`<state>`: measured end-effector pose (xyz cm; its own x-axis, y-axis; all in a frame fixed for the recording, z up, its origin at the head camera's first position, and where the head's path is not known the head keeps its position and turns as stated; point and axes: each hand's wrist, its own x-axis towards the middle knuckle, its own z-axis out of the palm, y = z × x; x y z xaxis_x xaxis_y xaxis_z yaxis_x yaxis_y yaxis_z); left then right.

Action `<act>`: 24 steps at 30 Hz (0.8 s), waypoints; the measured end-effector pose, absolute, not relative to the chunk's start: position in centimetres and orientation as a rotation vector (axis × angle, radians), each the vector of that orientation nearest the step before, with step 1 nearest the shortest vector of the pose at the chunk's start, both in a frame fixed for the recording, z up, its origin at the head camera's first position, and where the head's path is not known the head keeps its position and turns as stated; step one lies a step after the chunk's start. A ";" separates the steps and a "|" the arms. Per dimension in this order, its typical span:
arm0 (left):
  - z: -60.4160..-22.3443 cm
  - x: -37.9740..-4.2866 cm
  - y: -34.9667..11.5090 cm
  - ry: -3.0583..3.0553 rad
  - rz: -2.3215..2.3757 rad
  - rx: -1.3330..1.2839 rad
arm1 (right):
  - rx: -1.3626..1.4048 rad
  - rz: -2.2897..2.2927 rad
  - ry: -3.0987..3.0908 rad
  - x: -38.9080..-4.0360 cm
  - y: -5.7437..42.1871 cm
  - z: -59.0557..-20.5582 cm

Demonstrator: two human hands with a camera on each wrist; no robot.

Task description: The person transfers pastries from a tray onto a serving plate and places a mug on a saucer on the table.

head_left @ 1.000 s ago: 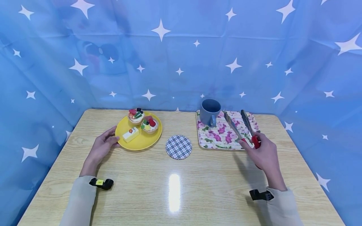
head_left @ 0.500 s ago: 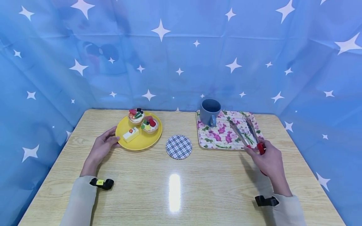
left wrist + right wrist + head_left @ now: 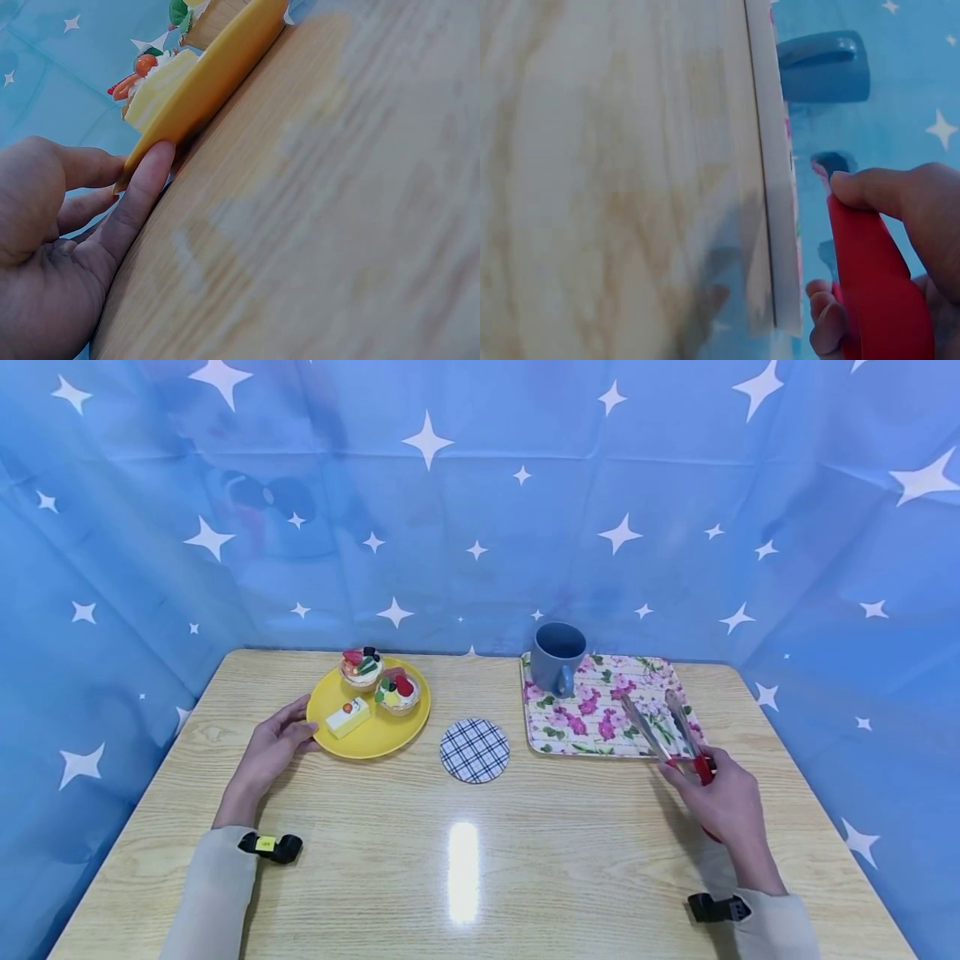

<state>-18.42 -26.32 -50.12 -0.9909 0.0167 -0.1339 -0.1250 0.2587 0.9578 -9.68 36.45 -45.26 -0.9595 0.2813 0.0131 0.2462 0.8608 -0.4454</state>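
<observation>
A round yellow plate [image 3: 375, 743] lies at the left of the table, carrying two fruit tarts [image 3: 397, 692] and a small cake slice [image 3: 347, 718]. My left hand [image 3: 276, 739] pinches its left rim; the left wrist view has the thumb [image 3: 142, 191] below the rim and fingers on the other side. My right hand [image 3: 723, 797] grips metal tongs [image 3: 647, 728] by their red handles [image 3: 877, 277], thumb on one arm and fingers curled at the other. The tongs' arms are spread, nothing between them, over the right front part of a flowered tray [image 3: 542, 731].
A blue-grey mug [image 3: 558, 664] stands on the back left of the tray, handle toward me. Between plate and tray lies a round checked coaster [image 3: 474, 752]. A blue star-patterned curtain [image 3: 472, 510] hangs right behind the wooden table [image 3: 360, 877].
My right hand has drawn the tongs back toward me and to the right, from over the tray's middle to its front right. The left hand and plate have stayed put.
</observation>
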 end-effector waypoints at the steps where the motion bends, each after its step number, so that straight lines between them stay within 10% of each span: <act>1: -50.2 -18.4 -26.3 2.401 1.834 -0.111 | -0.429 0.698 -2.958 -9.6 36.6 -45.4; 24: -50.2 -18.5 -26.4 2.402 1.844 -0.092 | -0.555 0.712 -3.021 -8.7 38.0 -45.9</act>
<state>-18.54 -26.40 -50.17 -0.9919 0.0202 -0.1254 -0.1159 0.2593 0.9588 -8.67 37.97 -45.92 -0.9380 0.3346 -0.0905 0.3397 0.8361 -0.4307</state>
